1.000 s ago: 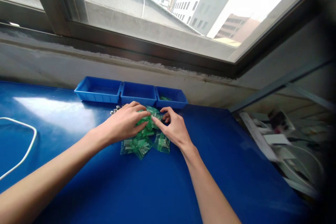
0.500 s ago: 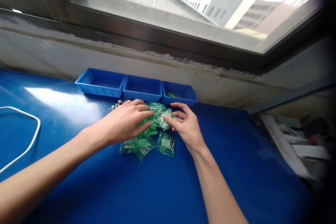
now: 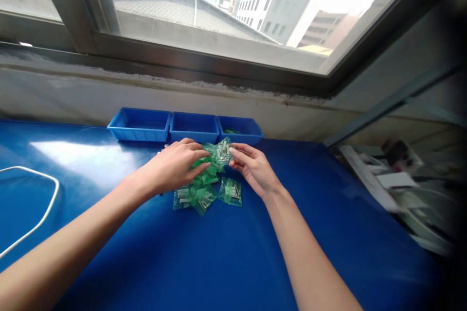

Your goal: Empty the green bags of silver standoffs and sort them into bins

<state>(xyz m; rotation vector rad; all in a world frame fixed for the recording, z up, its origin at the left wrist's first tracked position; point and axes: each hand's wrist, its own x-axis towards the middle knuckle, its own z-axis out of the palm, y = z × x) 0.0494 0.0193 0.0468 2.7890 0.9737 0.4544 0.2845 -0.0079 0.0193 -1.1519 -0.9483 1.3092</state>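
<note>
- I see a heap of small green plastic packets (image 3: 200,189) lying on a blue table (image 3: 226,257), each packet holding little metal parts.
- The heap sits just in front of a row of three blue trays, nearest the middle tray (image 3: 193,129).
- One packet (image 3: 223,151) is raised off the top of the heap, on the side towards the right tray (image 3: 243,130).
- My right hand (image 3: 254,167) pinches that raised packet by its edge between thumb and fingertips, the other fingers loosely curled.
- My left hand (image 3: 174,167) lies palm down on the heap, fingers spread and flat on the packets, pressing rather than gripping.
- A single flat packet (image 3: 230,192) lies at the heap's near right edge, just below my right hand.
- The left tray (image 3: 139,126) stands beside the middle tray, touching it.
- Something green shows inside the right tray; I cannot tell what it is.
- A white cable (image 3: 36,204) loops on the table well to the left of the heap.
- Behind the trays runs a wall with a window (image 3: 219,9) above it.
</note>
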